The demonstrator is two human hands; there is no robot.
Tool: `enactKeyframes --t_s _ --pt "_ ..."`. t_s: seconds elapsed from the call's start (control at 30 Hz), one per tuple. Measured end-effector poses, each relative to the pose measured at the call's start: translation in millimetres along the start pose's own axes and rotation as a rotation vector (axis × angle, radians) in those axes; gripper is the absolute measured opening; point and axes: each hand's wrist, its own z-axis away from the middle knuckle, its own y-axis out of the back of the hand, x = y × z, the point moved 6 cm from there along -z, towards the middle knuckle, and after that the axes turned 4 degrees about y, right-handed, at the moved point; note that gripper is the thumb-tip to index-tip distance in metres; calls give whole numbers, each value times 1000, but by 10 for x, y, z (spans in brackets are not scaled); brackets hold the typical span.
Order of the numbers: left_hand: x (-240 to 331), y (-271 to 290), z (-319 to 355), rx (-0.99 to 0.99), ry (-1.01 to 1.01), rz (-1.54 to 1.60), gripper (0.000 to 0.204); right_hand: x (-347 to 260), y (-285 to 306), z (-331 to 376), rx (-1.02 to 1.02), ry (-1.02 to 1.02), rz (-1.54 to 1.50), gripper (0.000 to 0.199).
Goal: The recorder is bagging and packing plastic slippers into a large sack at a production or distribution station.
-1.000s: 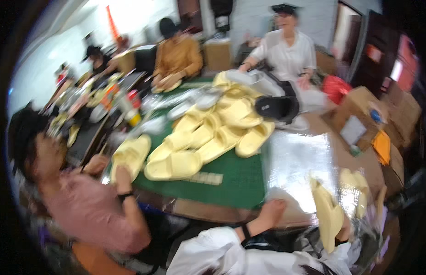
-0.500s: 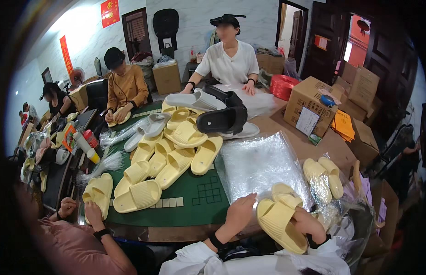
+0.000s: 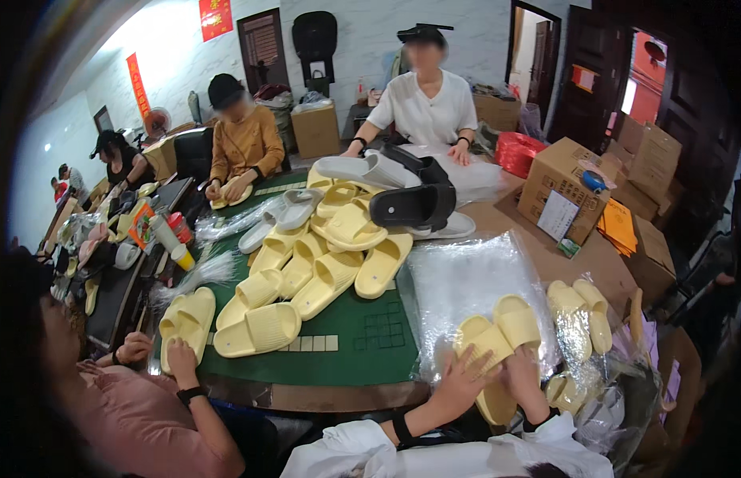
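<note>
A pair of pale yellow slide slippers (image 3: 517,319) is up over the near edge of a clear plastic sheet stack, its two slippers side by side with the toe ends pointing away from me. My right hand (image 3: 523,376) grips the pair from the near side, its fingertips hidden under the straps. My left hand (image 3: 466,381) lies on the strap of the left slipper with its fingers stretched out and spread. Beneath and beyond the pair is the stack of shiny clear plastic bags (image 3: 474,279).
A pile of yellow slippers (image 3: 331,279), topped by grey and black slippers (image 3: 414,205), covers the green mat (image 3: 307,374). Bagged slippers (image 3: 579,315) lie at right, near a cardboard box (image 3: 563,187). At left a co-worker's hand (image 3: 182,360) holds a slipper; two others work across the table.
The slippers have turned from lying slanted to standing toe-away side by side. My left hand has moved right onto a strap. The whole view has shifted slightly.
</note>
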Motion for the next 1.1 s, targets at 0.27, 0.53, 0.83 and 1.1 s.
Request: enactKeyframes --t_s 0.27,0.53,0.83,1.1 --pt "207 -326 213 -263 -256 263 47 118 -80 -128 251 -236 -907 31" --pt "48 -398 308 -423 -152 291 47 -20 -129 -304 158 -2 -391 41" --pt "-55 -352 349 -371 54 97 48 435 -424 -147 286 111 109 57" --pt "-162 -425 330 -275 172 58 32 606 -548 -19 190 -33 -371 70"
